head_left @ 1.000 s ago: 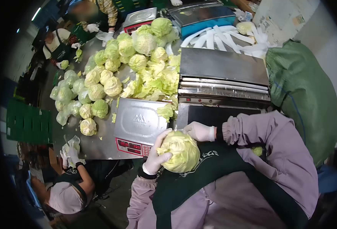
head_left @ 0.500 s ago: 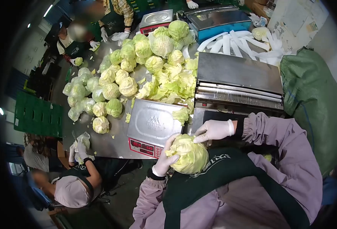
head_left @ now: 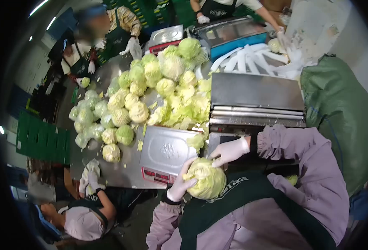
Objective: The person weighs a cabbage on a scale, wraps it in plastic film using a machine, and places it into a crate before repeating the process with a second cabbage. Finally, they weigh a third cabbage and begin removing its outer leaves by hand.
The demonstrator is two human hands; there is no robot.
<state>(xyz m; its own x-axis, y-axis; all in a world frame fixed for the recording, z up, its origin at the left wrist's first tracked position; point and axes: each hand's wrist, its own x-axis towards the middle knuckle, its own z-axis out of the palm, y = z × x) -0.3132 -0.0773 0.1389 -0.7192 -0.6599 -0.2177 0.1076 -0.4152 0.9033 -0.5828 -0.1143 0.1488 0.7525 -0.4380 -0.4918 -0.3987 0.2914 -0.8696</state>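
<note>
A pale green cabbage [head_left: 207,179] is held in front of my dark green apron. My gloved left hand [head_left: 181,181] grips its left side, thumb across the front. My gloved right hand [head_left: 230,151] is at its upper right, with thumb and fingers pressed together on the outer leaves. Just beyond the cabbage lies a silver scale [head_left: 164,149] with a red display panel. A loose leaf [head_left: 195,142] rests on the scale's right edge. Behind it are a heap of loose leaves [head_left: 184,109] and a pile of cabbages [head_left: 139,111], some in clear wrap or white netting.
A wrapping machine [head_left: 257,93] stands to the right of the scale, with a green sack [head_left: 338,112] beyond it. White foam strips [head_left: 250,59] lie at the back right. A co-worker [head_left: 84,223] handles a wrapped cabbage at lower left; other people stand across the table. Green crates [head_left: 42,135] are at left.
The view has shifted, so the scale and cabbage appear slightly lower. A co-worker at the back right has reached an arm toward the foam strips. Both my hands remain on the cabbage.
</note>
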